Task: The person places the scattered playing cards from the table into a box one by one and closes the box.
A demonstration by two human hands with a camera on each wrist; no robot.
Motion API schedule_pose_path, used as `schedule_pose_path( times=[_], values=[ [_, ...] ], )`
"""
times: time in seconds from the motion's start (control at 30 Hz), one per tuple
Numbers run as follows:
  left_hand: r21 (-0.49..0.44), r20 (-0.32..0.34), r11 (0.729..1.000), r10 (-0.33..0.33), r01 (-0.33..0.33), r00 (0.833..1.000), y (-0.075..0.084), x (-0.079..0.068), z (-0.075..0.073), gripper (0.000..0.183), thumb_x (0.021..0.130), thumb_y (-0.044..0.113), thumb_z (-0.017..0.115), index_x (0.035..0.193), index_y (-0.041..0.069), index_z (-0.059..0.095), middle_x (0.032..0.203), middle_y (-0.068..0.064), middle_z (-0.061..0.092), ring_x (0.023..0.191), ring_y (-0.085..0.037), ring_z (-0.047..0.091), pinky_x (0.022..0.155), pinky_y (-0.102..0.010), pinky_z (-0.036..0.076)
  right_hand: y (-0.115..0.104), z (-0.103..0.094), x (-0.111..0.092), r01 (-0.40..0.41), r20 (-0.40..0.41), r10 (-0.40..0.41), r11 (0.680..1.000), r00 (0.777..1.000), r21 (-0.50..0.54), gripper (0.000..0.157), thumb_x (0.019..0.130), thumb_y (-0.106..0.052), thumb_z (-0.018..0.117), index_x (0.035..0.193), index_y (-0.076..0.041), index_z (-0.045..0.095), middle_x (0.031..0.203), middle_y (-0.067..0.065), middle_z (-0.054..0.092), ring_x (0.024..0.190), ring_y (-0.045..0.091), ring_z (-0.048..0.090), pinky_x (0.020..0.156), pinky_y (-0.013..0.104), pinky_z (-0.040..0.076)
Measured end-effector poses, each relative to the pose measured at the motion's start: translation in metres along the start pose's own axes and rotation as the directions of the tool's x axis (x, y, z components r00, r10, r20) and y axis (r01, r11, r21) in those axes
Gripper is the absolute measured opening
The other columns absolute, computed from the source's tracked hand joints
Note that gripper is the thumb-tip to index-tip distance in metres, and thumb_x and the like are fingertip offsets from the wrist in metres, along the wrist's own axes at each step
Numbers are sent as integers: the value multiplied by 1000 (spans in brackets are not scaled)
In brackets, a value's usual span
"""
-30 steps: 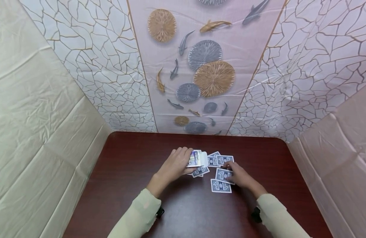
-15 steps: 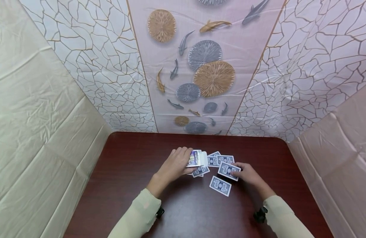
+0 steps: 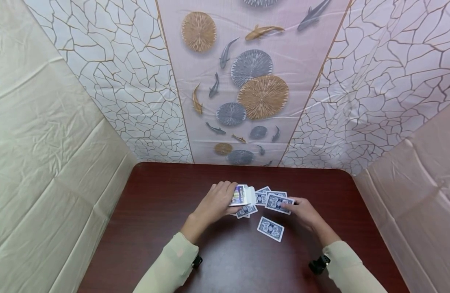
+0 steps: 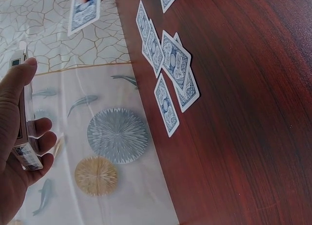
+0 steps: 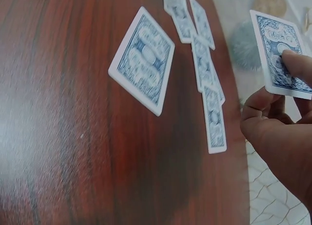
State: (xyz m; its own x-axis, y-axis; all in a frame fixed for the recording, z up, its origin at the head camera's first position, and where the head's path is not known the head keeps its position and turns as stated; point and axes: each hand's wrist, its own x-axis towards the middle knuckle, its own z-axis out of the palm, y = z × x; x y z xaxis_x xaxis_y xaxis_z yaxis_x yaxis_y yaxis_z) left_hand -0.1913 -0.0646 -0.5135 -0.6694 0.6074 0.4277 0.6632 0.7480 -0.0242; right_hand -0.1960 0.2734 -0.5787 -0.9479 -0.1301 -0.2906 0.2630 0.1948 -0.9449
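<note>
While the left hand is wrapping its fingers around the card box over the counter, the right hand is pinching a held card to the box's right. A loose card is lying to the box's near right. Feeding well is probably depending on steadying the box and squaring the held card's short edge to its flap, unbent.
</note>
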Motion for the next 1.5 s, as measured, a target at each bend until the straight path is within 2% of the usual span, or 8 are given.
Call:
schedule_pose_path(
  times=[0.13,0.4,0.63,0.8,0.97,1.2,1.5],
  values=[
    [0,5,1000,-5,5,1000,1,-1,-1,68,83,53,79,125,4,59,104,-6,64,91,-23,61,72,-35,47,-11,5,-5,-5,28,4,999,1000,43,32,102,-8,61,121,16,62,88,-8,74,82,2,68,75,23,55],
    [-13,16,1000,-15,15,1000,1,0,-1,68,84,54,79,126,4,59,106,-6,64,93,-22,61,73,-35,47,-26,16,-12,4,107,-22,986,994,168,39,109,-12,49,135,16,47,102,-5,73,95,4,71,85,24,57],
    [-8,5,1000,-7,7,1000,2,0,1,68,84,53,79,127,4,59,106,-6,65,93,-22,61,74,-35,48,-47,22,-17,31,99,-51,980,994,195,38,109,-12,49,137,13,44,105,-2,73,96,8,73,87,28,59],
    [-8,22,1000,-12,12,1000,2,1,1,69,85,54,79,128,4,58,108,-7,65,95,-22,61,74,-35,48,-64,26,-23,48,84,-70,970,994,240,36,108,-9,50,136,13,45,102,0,75,95,11,75,86,29,59],
    [-8,12,1000,-7,8,1000,2,1,1,69,84,54,79,127,4,58,106,-6,64,93,-22,61,74,-35,47,-80,32,-30,82,85,-104,969,991,233,37,107,-8,52,136,15,45,102,-2,76,95,11,75,88,32,59],
    [4,-18,1000,3,-3,1000,2,1,2,71,81,54,81,126,3,59,104,-6,63,91,-22,60,72,-35,47,-96,45,-34,99,82,-117,976,990,195,44,107,-8,52,142,17,41,107,2,74,95,9,74,82,26,60],
    [-3,17,1000,-11,11,1000,3,3,1,72,84,56,79,128,3,58,105,-7,63,92,-22,60,72,-35,47,-103,58,-31,115,46,-119,990,992,77,41,108,-7,50,141,15,45,111,11,74,89,5,73,84,31,60]
  ],
)
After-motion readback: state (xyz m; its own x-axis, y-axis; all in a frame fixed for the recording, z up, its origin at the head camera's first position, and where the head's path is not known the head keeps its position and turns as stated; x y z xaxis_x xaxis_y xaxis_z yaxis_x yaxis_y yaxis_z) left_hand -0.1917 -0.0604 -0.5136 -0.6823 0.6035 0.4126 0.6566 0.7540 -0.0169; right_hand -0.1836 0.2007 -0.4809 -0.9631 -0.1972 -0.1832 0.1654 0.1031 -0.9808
